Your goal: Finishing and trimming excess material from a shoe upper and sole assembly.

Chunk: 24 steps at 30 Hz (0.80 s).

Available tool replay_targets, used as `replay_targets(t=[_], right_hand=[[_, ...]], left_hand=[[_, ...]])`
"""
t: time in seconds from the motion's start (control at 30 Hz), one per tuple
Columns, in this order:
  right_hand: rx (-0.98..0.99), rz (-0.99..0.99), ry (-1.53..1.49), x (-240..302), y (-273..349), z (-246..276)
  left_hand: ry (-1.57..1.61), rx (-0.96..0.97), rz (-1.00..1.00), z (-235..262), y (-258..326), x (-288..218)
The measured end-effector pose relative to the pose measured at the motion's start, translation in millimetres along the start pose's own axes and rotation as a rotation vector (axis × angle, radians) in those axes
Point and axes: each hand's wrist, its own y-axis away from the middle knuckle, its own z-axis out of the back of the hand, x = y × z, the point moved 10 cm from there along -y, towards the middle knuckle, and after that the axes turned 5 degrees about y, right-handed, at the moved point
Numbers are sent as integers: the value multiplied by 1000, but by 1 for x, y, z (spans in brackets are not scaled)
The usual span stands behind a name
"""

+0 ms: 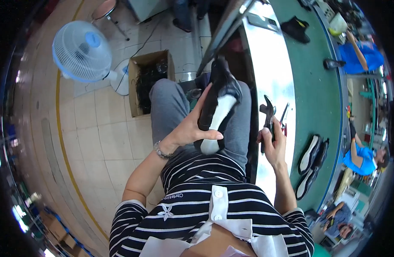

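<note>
My left hand (189, 128) grips a black shoe upper on a last (224, 107), held above my lap with its white underside turned up. The thumb lies across the white part, and the fingers are mostly hidden behind the shoe. At the metal bench strip on the right, my right hand (274, 143) is closed round dark pliers (269, 108) with a curved, hooked head. Just beyond those fingers lies a second hand tool (284, 116) with slim metal jaws and some red on its handle.
Several dark shoes with white undersides (310, 158) lie on the green belt (297, 81); a black shoe upper (295, 30) is farther up. A phone (262, 21) rests on the metal strip (269, 55). Left are a fan (82, 51) and a carton (134, 85). Co-workers (361, 58) work across the belt.
</note>
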Motion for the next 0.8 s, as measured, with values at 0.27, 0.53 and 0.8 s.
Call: replay_targets(t=[0.27,0.53,0.8], right_hand=[[-227,-460,-200,-116,48,21],[-221,-531,-450,-139,47,22],[303,-65,-733,11,12,45]], left_hand=[[-206,307,-364,-63,-80,-31],[-261,366,-255,-73,-105,-6],[-535,220,-639,-84,-96,-66]])
